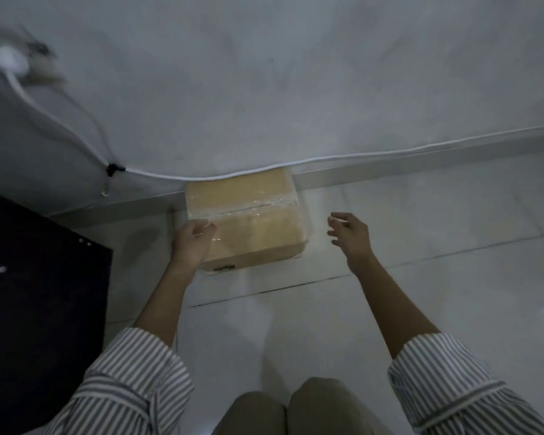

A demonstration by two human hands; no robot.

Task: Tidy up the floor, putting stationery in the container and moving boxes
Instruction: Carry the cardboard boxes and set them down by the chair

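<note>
A tan cardboard box [255,215], sealed with clear tape across its top, sits on the white tiled floor against the wall's skirting. My left hand [192,243] rests on the box's left top corner, fingers curled over the edge. My right hand [350,237] hovers to the right of the box, apart from it, fingers spread and holding nothing. No stationery or container is in view.
A white cable [327,158] runs along the wall just above the box, from a plug [8,59] at upper left. A dark piece of furniture [38,293] stands at the left. Bare tiled floor [437,246] stretches right. My knees [296,409] are at the bottom.
</note>
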